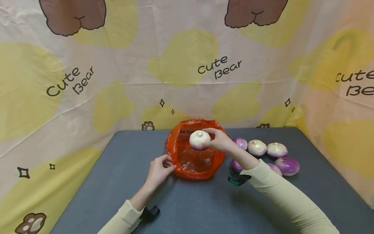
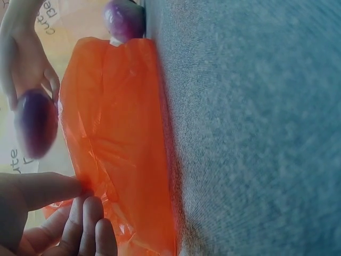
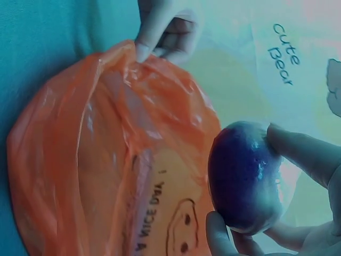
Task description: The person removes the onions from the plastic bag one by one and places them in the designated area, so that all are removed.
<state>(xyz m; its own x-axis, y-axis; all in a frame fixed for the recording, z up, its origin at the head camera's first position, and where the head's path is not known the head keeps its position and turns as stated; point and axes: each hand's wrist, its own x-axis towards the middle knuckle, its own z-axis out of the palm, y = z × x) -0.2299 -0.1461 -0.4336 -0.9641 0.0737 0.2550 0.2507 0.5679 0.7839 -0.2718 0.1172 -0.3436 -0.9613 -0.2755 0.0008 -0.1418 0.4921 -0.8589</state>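
Note:
An orange-red plastic bag stands with its mouth wide on the dark table. My left hand pinches the bag's left rim between thumb and fingers, as the left wrist view also shows. Above the bag's mouth, my right hand holds a purple-and-white onion. In the right wrist view the thumb and fingertips grip the onion from its sides. The visible bottom of the bag shows only crumpled plastic.
Right of the bag lie several more onions, among them a whitish one, another pale one and a purple one. The right forearm partly hides some. A printed cloth hangs behind the grey table.

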